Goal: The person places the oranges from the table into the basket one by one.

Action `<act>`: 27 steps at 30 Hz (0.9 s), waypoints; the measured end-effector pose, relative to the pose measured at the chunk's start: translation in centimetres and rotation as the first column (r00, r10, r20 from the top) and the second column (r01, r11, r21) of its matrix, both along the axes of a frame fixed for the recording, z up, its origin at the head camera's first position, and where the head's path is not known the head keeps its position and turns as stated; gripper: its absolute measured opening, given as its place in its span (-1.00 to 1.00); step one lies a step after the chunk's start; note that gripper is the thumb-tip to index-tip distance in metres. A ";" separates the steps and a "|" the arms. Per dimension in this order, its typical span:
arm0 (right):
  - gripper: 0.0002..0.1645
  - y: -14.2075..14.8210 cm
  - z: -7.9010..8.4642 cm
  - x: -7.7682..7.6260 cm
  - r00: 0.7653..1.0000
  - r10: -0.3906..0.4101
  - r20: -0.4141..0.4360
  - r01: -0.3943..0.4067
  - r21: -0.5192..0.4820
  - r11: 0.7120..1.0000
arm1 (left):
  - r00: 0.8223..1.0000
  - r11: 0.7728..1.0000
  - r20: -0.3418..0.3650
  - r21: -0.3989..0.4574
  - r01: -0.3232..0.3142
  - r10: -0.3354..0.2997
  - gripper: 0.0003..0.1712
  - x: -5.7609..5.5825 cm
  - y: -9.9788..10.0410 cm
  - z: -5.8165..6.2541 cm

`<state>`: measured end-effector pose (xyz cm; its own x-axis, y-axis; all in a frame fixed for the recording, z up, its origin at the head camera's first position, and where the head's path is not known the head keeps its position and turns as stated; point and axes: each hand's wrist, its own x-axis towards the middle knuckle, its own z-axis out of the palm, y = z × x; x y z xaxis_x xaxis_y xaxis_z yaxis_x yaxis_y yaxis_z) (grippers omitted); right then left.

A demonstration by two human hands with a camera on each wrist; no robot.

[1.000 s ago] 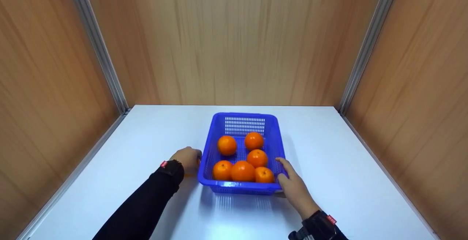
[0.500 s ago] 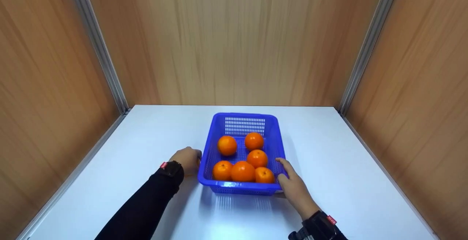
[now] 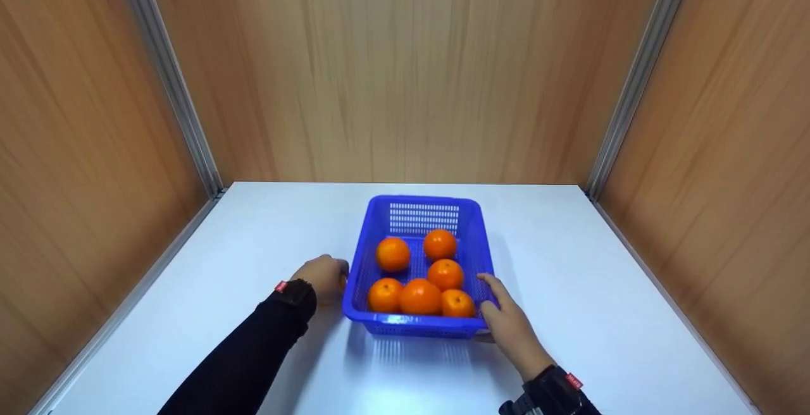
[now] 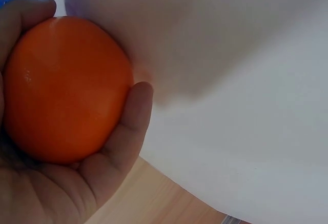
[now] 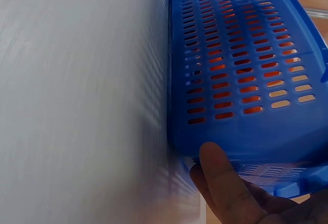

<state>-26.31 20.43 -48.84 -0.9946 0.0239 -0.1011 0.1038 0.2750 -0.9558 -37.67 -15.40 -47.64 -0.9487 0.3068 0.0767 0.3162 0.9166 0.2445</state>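
A blue perforated plastic basket [image 3: 430, 322] stands on the white table with several oranges [image 3: 421, 297] in it, most of them towards its near end. Just left of the basket, my left hand [image 3: 323, 277] holds another orange [image 4: 66, 90], its fingers curled around the fruit. That orange is mostly hidden behind the hand in the head view. At the near right corner, my right hand [image 3: 511, 326] grips the basket, with thumb and forefinger at the rim and other fingers lower down. A fingertip [image 5: 212, 157] presses on the basket's outer wall near its base in the right wrist view.
Wooden panels [image 3: 405, 73] close off the back and both sides of the white table [image 3: 601, 288]. Metal corner posts [image 3: 168, 67] join the panels.
The far left orange in the basket sits slightly nearer the front than before. Both hands and the basket have hardly moved.
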 end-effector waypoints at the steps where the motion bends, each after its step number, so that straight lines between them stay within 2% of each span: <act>1: -0.35 0.0 0.0 0.0 1.000 0.001 0.000 -0.001 -0.001 1.000 | 1.000 1.000 0.003 0.006 0.004 -0.004 -0.84 0.1 0.0 0.1; 7: -0.35 0.1 -0.2 -0.2 1.000 0.007 -0.003 -0.007 -0.018 1.000 | 0.999 1.000 0.045 0.016 0.010 -0.010 -0.77 0.1 0.0 0.6; 13: -0.35 0.1 -0.3 -0.1 1.000 0.007 0.002 -0.007 -0.017 1.000 | 0.993 1.000 0.118 -0.008 0.000 0.001 -0.76 -0.4 -0.4 0.5; 18: -0.34 0.1 -0.1 -0.1 1.000 0.017 0.005 -0.017 -0.015 1.000 | 0.991 0.999 0.136 -0.046 0.018 -0.012 -0.75 -0.5 -0.8 0.6; 21: -0.34 0.2 0.0 -0.1 1.000 0.018 0.006 -0.018 -0.011 1.000 | 0.991 0.998 0.136 -0.054 0.016 -0.008 -0.70 -0.6 -1.0 1.1; 27: -0.34 0.1 -0.1 -0.1 1.000 0.011 0.010 -0.011 -0.008 1.000 | 0.992 0.998 0.125 -0.065 0.011 -0.003 -0.55 -0.4 -1.3 2.8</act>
<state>-26.42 20.55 -48.94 -0.9937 0.0121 -0.1110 0.1102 0.2683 -0.9570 -38.06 -16.66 -44.83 -0.9475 0.3137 -0.0622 0.2933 0.9299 0.2218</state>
